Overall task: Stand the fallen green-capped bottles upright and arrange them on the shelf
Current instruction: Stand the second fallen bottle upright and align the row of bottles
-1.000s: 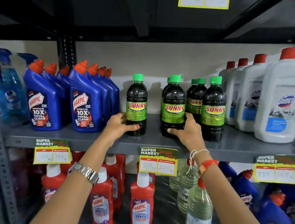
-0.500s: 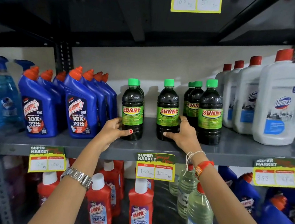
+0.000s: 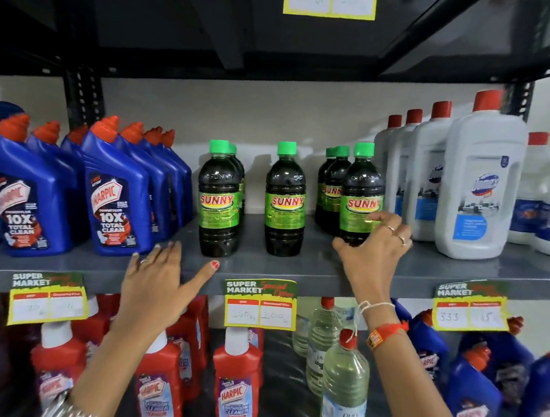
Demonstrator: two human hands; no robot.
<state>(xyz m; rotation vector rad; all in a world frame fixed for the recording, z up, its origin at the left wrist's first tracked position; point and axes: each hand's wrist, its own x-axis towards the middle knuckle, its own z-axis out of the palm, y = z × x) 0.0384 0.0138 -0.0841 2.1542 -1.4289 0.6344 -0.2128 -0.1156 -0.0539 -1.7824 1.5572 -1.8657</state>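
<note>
Several dark green-capped bottles with green SUNNY labels stand upright on the grey shelf (image 3: 295,269). The left bottle (image 3: 220,200) has another close behind it. The middle bottle (image 3: 285,201) stands alone. The right front bottle (image 3: 360,188) leads a row of three. My right hand (image 3: 374,245) wraps around the lower part of that right front bottle. My left hand (image 3: 159,278) hovers over the shelf's front edge with fingers spread, holding nothing, just in front and left of the left bottle.
Blue Harpic bottles (image 3: 113,195) crowd the shelf to the left, white red-capped jugs (image 3: 479,191) to the right. Price tags (image 3: 261,302) hang on the shelf edge. Below stand red Harpic bottles (image 3: 236,386) and clear bottles (image 3: 344,394). Another shelf hangs overhead.
My left hand let go of the left bottle and drew back to the shelf edge. My right hand left the middle bottle and moved right onto the right front bottle.
</note>
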